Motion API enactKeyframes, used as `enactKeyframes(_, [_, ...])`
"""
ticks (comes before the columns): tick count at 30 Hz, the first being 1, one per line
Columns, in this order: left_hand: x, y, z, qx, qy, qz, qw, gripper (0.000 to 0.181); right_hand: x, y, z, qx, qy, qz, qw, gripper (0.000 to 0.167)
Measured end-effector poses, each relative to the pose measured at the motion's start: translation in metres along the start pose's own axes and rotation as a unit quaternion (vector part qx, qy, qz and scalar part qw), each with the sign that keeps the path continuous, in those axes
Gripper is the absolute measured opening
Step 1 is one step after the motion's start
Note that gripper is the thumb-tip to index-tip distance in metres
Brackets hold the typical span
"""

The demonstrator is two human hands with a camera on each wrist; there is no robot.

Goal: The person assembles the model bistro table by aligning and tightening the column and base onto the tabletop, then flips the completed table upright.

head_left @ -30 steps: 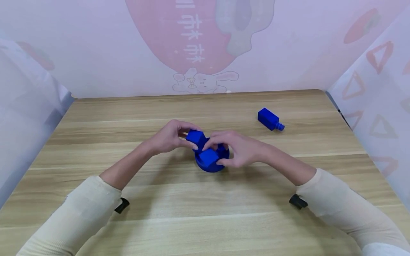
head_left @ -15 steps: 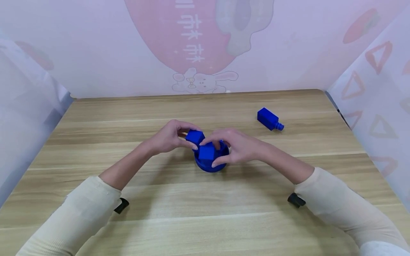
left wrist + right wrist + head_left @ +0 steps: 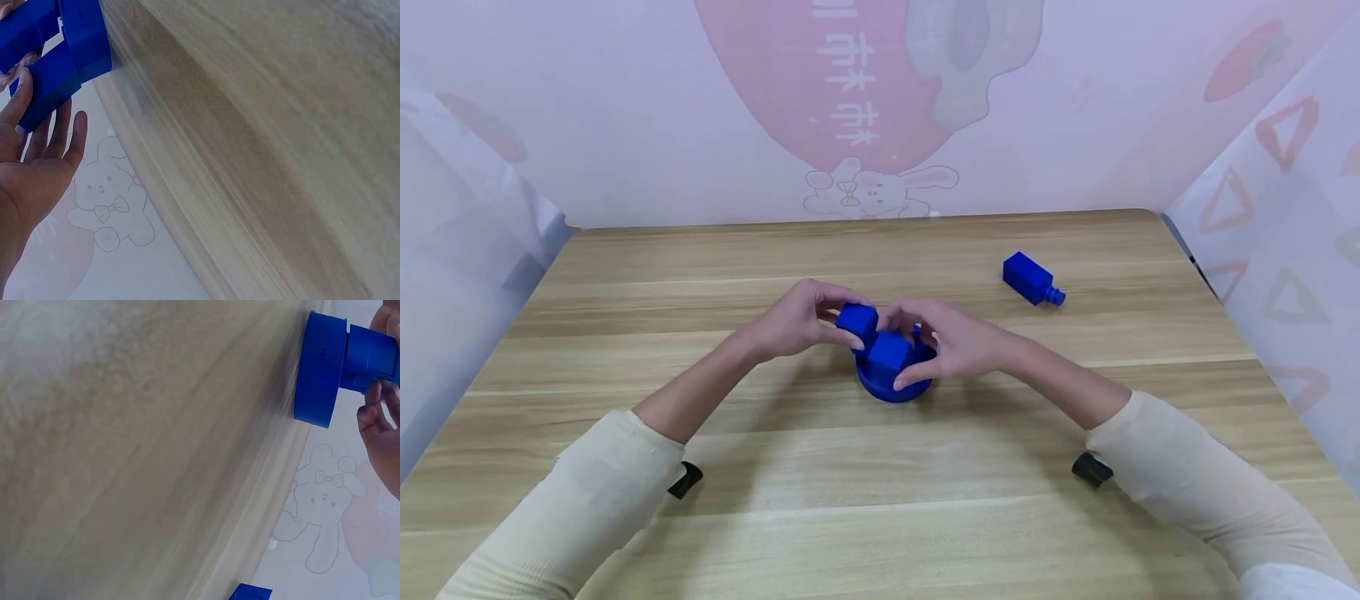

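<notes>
In the head view a round blue tray with a raised rim stands mid-table. Two box-shaped blue blocks stand in it side by side. My left hand grips the left block between thumb and fingers. The front block is between the thumb and curled fingers of my right hand. In the left wrist view the held block rises from the tray. In the right wrist view, fingertips touch a block above the tray. The blocks' lower ends are hidden.
A blue square bottle with a narrow ringed neck lies on its side at the back right of the wooden table. A patterned curtain hangs behind the table, and white sheets flank both sides.
The front block, tilted a second ago, now stands more upright, and my right hand's fingers have shifted around it. My left hand and its block have barely moved.
</notes>
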State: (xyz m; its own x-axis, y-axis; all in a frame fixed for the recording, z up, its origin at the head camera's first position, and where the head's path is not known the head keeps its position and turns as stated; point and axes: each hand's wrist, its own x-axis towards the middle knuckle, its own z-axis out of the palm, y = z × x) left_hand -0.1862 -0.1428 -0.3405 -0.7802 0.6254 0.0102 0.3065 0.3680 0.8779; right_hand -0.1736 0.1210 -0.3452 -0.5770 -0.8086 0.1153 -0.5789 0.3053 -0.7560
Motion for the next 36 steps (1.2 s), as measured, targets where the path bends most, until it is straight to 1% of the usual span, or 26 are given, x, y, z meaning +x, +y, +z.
enactKeyframes(5, [0.001,-0.001,0.000,-0.001,-0.001,0.002,1.0000,0.040,0.000,0.001,0.002,-0.018,0.023,0.013,0.9995,0.055])
enactKeyframes(8, [0.000,-0.002,-0.001,-0.005,-0.001,0.004,1.0000,0.041,0.001,0.002,0.002,-0.044,0.028,0.018,0.9985,0.055])
enactKeyframes(11, [0.000,-0.003,-0.002,-0.010,0.000,0.005,0.9999,0.041,0.001,0.002,0.000,-0.059,0.028,0.020,0.9976,0.056])
enactKeyframes(14, [0.000,-0.004,-0.003,-0.012,0.000,0.006,0.9999,0.041,0.001,0.003,-0.002,-0.055,0.024,0.009,0.9982,0.056])
enactKeyframes(19, [0.001,-0.004,-0.003,-0.012,-0.001,0.003,0.9999,0.041,-0.004,0.006,-0.008,-0.035,-0.004,-0.026,0.9990,0.051])
enactKeyframes(23, [0.002,-0.004,-0.002,-0.010,-0.005,0.006,0.9999,0.042,-0.007,0.006,-0.013,-0.034,-0.019,-0.041,0.9984,0.050])
enactKeyframes(30, [0.002,-0.003,-0.001,-0.016,-0.004,0.008,0.9998,0.041,-0.007,0.005,-0.017,-0.041,-0.036,-0.045,0.9975,0.054])
enactKeyframes(33, [0.001,-0.003,0.000,-0.011,-0.002,0.008,0.9999,0.041,-0.006,0.006,-0.018,-0.033,-0.040,-0.035,0.9981,0.053])
enactKeyframes(36, [0.001,-0.003,0.000,-0.010,0.001,0.006,0.9999,0.042,-0.005,0.007,-0.018,-0.017,-0.035,-0.019,0.9991,0.050])
